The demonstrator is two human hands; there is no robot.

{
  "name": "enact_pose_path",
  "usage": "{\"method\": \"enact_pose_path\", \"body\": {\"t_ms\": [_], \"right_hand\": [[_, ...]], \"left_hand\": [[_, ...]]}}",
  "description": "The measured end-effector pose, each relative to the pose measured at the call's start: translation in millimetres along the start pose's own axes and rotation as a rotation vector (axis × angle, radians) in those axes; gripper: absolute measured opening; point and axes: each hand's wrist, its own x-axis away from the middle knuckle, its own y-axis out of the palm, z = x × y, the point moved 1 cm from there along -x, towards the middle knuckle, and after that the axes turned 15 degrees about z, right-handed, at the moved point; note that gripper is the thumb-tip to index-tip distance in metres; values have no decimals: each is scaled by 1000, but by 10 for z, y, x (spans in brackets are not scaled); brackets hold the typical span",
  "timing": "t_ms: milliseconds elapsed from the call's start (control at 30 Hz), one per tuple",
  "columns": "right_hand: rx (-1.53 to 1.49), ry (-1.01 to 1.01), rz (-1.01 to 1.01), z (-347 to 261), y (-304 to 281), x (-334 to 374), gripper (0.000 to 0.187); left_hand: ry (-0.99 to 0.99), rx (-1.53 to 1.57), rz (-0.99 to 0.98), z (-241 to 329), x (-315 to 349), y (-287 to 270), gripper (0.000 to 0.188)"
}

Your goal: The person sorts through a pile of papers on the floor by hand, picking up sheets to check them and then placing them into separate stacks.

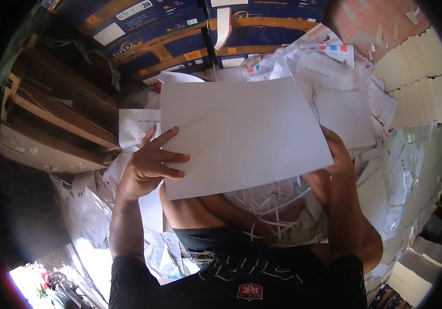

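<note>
A large white sheet of paper (241,139), or a thin stack of them, lies tilted over my lap; its thickness cannot be made out. My left hand (151,165) is at its left edge, with fingers spread and several fingertips touching the upper face. At the opposite edge, my right hand (337,152) grips the paper, and some of its fingers are hidden beneath it. Narrow white paper strips (277,206) lie tangled below the near edge, between my legs. A further white stack of paper (345,118) rests just beyond my right hand.
Dark blue cartons (164,31) with brown tape are piled at the far side. Loose, crumpled papers (329,67) heap up around me. A wooden rack (61,118) stands on the left. Cream paper stacks (419,77) and a pinkish taped surface (373,23) are at the far right.
</note>
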Motion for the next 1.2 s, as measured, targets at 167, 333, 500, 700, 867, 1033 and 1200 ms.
{"method": "enact_pose_path", "body": {"t_ms": [167, 333, 500, 700, 867, 1033, 1200], "right_hand": [[-215, 196, 401, -195, 845, -8, 32], [193, -79, 277, 723, 340, -650, 37], [348, -116, 405, 1099, 269, -722, 45], [557, -78, 290, 1289, -51, -817, 48], [787, -215, 291, 1276, -76, -821, 49], [812, -222, 260, 1328, -170, -825, 48], [796, -210, 250, 1332, -73, -851, 48]], "left_hand": [[-184, 115, 187, -501, 325, 179, 20], [-930, 697, 754, -935, 382, 531, 46], [-1089, 420, 213, -1185, 356, 723, 41], [-1112, 542, 252, -1645, 641, 945, 38], [-1158, 614, 258, -1724, 732, 1008, 39], [-1192, 597, 235, -1769, 743, 1056, 39], [-1159, 606, 278, -1826, 794, 1009, 39]]}}
